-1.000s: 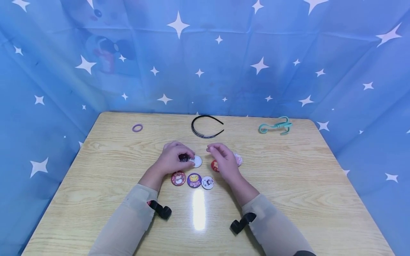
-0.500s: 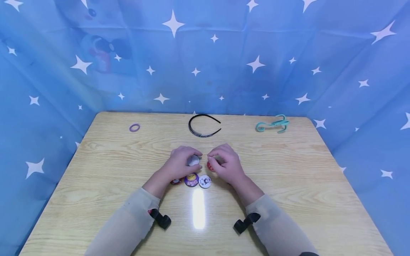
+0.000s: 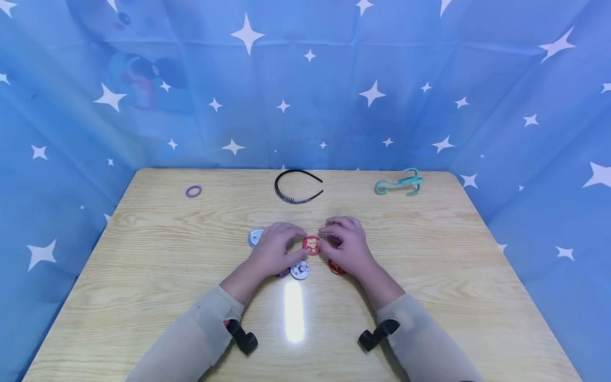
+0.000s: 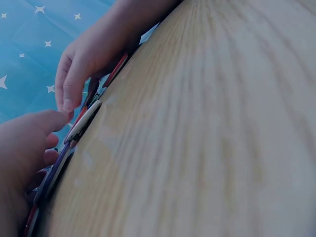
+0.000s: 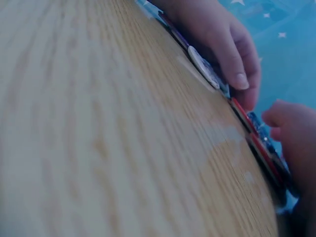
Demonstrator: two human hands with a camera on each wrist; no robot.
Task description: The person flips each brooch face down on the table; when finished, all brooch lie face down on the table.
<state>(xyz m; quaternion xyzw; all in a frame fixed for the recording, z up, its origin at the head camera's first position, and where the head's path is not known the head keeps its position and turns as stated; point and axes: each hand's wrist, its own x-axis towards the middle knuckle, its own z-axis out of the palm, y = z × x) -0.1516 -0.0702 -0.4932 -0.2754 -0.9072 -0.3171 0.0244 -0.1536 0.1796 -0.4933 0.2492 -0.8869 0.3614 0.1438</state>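
Observation:
My left hand point(image 3: 277, 248) reaches in from the left, thumb and fingertips spread at the left side of a red button badge point(image 3: 311, 245) with a pale yellow figure. From the right, my right hand point(image 3: 346, 246) holds its thumb tip close to the badge's right edge, its fingers loosely bent. Beneath the right hand show a dark purple badge point(image 3: 334, 239) and a second red badge point(image 3: 336, 267). A white printed badge point(image 3: 299, 270) lies below the left thumb, beside a purple badge point(image 3: 284, 272) partly covered by that hand. A pale badge point(image 3: 255, 236) peeks out behind the left hand.
At the back of the wooden table point(image 3: 143, 297) lie a purple ring point(image 3: 193, 191), a black toothed headband point(image 3: 281, 192) and a teal hair claw-like clip point(image 3: 401, 182). A blue star-patterned cloth point(image 3: 305, 85) hangs behind. Both wrists carry black camera mounts.
My left hand has moved right from the pale badge to the red one, covering badges it had left visible. The right hand has shifted right, baring the red badge. The view has swung slightly right.

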